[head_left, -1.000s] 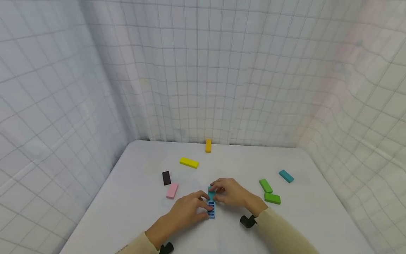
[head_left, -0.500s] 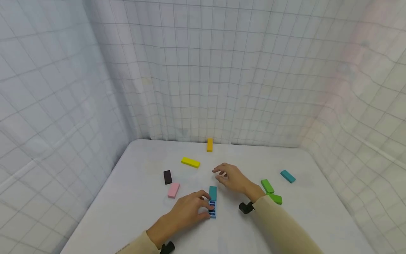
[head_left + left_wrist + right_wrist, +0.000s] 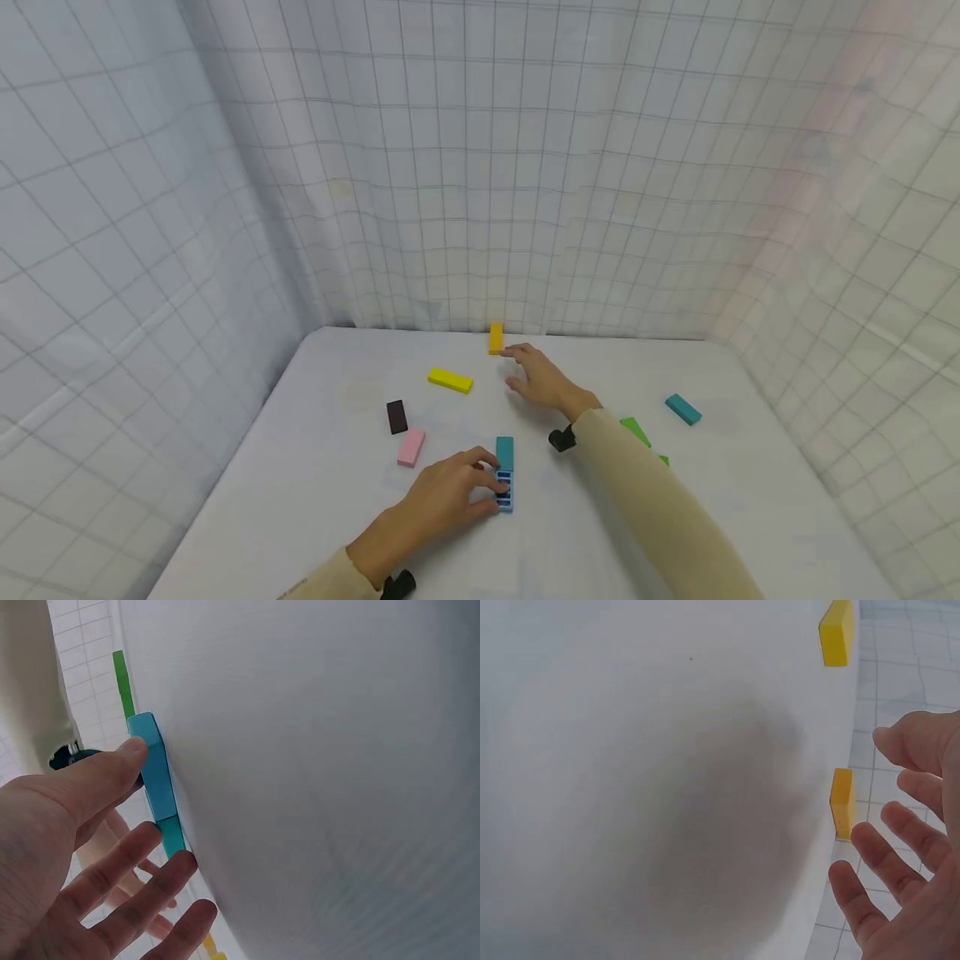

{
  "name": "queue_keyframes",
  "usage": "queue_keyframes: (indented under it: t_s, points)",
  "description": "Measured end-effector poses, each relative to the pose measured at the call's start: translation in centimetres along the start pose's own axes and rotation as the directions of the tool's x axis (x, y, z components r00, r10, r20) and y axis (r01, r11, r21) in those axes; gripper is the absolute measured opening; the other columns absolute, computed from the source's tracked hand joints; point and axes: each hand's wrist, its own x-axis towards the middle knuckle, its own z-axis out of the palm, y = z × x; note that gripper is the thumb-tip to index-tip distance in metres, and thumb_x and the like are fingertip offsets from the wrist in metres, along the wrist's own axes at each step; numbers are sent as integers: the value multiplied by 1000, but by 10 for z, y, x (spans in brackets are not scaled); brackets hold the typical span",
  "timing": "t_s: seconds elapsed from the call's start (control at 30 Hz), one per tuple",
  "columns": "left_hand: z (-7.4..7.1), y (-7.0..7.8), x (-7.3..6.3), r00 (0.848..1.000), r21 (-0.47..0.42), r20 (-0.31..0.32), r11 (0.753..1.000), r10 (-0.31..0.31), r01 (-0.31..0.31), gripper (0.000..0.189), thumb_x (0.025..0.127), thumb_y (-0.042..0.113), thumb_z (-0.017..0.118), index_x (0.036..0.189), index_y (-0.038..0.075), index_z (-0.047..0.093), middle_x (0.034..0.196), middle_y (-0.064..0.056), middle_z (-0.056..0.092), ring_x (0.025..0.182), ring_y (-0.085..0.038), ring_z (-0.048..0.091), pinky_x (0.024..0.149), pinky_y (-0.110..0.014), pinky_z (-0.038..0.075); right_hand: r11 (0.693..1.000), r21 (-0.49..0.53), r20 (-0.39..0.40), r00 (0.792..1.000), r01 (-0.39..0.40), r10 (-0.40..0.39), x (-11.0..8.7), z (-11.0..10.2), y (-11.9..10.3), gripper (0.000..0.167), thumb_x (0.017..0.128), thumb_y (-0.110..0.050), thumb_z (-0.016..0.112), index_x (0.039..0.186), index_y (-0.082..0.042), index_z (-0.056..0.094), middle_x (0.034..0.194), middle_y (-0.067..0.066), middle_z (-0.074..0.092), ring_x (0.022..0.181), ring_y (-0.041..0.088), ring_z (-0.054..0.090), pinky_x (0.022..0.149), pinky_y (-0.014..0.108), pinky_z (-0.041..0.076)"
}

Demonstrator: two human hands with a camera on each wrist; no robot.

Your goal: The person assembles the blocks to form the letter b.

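Note:
A blue block (image 3: 504, 493) lies end to end with a teal block (image 3: 505, 452) on the white table (image 3: 315, 467). My left hand (image 3: 491, 483) rests against the blue block. In the left wrist view its thumb (image 3: 112, 771) touches the blue block (image 3: 154, 776) and the other fingers lie fairly straight beside the teal block (image 3: 174, 834). My right hand (image 3: 525, 367) hovers open and empty over the table's far side, fingers spread, just right of an orange block (image 3: 496, 337). The right wrist view shows that orange block (image 3: 843, 802) close to the fingers (image 3: 900, 847).
A yellow block (image 3: 450, 381) lies left of the right hand. A dark block (image 3: 396, 416) and a pink block (image 3: 411, 447) sit at the left. Green blocks (image 3: 636, 431) are partly hidden behind my right sleeve, and another teal block (image 3: 683, 409) lies farther right. Checked curtains enclose the table.
My right hand let go of the teal block beside the blue one and moved away toward the orange block at the back. The left hand stayed on the blue block.

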Motion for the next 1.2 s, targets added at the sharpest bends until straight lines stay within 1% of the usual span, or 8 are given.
queue_keyframes:
  t_s: [0.13, 0.17, 0.4, 0.53, 0.73, 1.0, 1.07, 1.2]
  points:
    - [-3, 2, 2, 1000, 12, -16, 1000, 13, -13, 29, 101, 32, 95, 130, 33, 91, 143, 6, 77, 127, -18, 78, 103, -40, 71, 999, -32, -2, 999, -38, 38, 16, -5, -1, 66, 118, -25, 68, 179, -13, 45, 189, 15, 38, 174, 41, 40, 145, 60, 34]
    - [-4, 2, 2, 1000, 13, -17, 1000, 15, -15, 29, 101, 32, 95, 130, 33, 91, 143, 6, 77, 127, -19, 78, 103, -40, 71, 997, -39, 4, 998, -70, 70, 15, -10, -15, 67, 117, -20, 69, 179, -10, 44, 189, 17, 37, 175, 44, 38, 145, 64, 33]
    - [-1, 6, -3, 1000, 2, -17, 1000, 21, -21, 28, 99, 30, 96, 127, 32, 92, 142, 5, 79, 125, -19, 79, 101, -40, 70, 992, -26, 57, 991, -121, 122, 17, 3, -18, 69, 118, -21, 67, 181, -12, 42, 194, 9, 30, 178, 42, 32, 145, 64, 31]
    - [-1, 5, -8, 999, 6, -25, 1000, 29, -29, 28, 100, 30, 96, 128, 32, 92, 142, 5, 78, 126, -20, 79, 101, -41, 70, 991, -49, 51, 991, -125, 127, 17, 10, -22, 67, 117, -20, 68, 180, -13, 44, 194, 8, 31, 178, 42, 34, 144, 67, 32]
    - [-5, 0, -18, 1000, 16, -16, 1000, -14, 14, 28, 101, 31, 94, 128, 34, 92, 145, 7, 78, 131, -21, 78, 102, -47, 71, 993, -50, 65, 992, -106, 109, 24, 17, -29, 66, 119, -25, 65, 181, -17, 43, 192, 7, 36, 177, 38, 36, 145, 65, 32]
    - [-7, -5, -24, 1000, 14, -10, 1000, -2, 2, 28, 101, 31, 94, 129, 33, 91, 145, 5, 78, 131, -22, 78, 102, -47, 71, 994, -58, 38, 995, -87, 89, 23, 26, -31, 63, 118, -18, 63, 179, -11, 46, 182, 18, 45, 170, 40, 43, 142, 59, 39]
    - [-8, -8, -24, 1000, 26, -19, 1000, -6, 6, 28, 102, 32, 94, 129, 34, 91, 146, 6, 78, 132, -21, 78, 101, -47, 71, 997, -30, 23, 997, -68, 69, 26, 27, -29, 62, 118, -17, 64, 178, -10, 48, 177, 19, 49, 166, 39, 47, 141, 56, 42]
    - [-8, -13, -26, 1000, -4, -11, 1000, -18, 18, 28, 102, 31, 93, 130, 34, 91, 146, 5, 77, 132, -22, 78, 101, -48, 70, 1000, -9, 2, 1000, -10, 10, 41, 48, 2, 57, 118, -19, 65, 173, -11, 56, 165, 17, 54, 154, 32, 55, 134, 48, 49]
